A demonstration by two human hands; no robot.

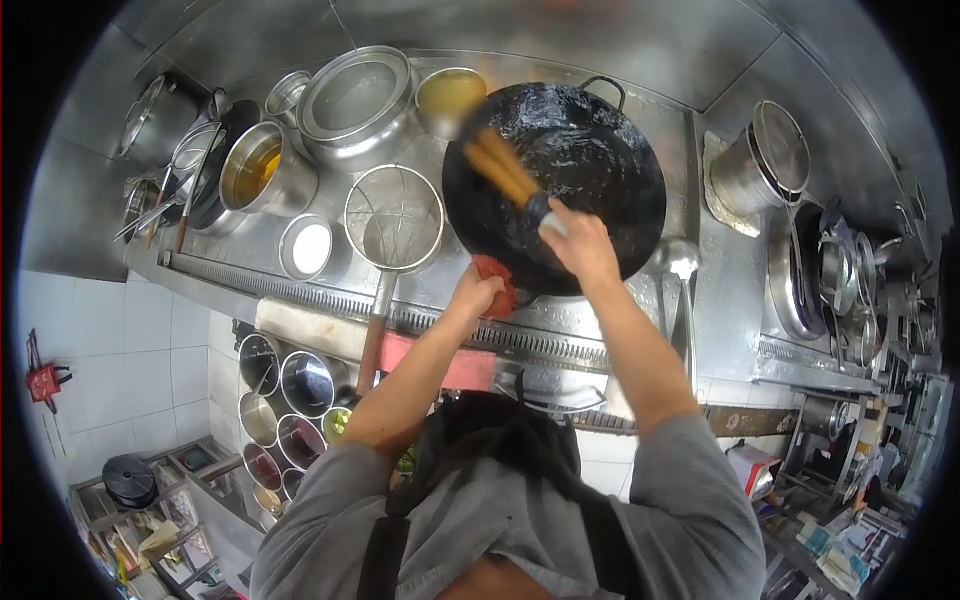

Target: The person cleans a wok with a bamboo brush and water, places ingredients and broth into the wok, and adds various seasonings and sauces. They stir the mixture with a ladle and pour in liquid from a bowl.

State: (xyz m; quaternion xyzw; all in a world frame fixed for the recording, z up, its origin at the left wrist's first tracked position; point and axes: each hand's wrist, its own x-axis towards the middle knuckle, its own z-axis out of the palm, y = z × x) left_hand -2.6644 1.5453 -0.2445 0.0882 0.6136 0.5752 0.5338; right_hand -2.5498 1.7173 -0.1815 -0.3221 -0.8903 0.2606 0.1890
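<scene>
A large black wok with a wet, shiny inside stands on the steel stove. My left hand is closed on a red cloth at the wok's near left rim; the wok's near handle shows just beside it. Across the wok, my right hand grips the pale end of a wok brush. The brush's tan bristles point to the far left, over the wok's left side, and are smeared by motion.
Left of the wok lie a wire strainer, a bowl of white contents and a pot with yellow liquid. A ladle lies to the right. Several seasoning containers stand below the stove's front edge.
</scene>
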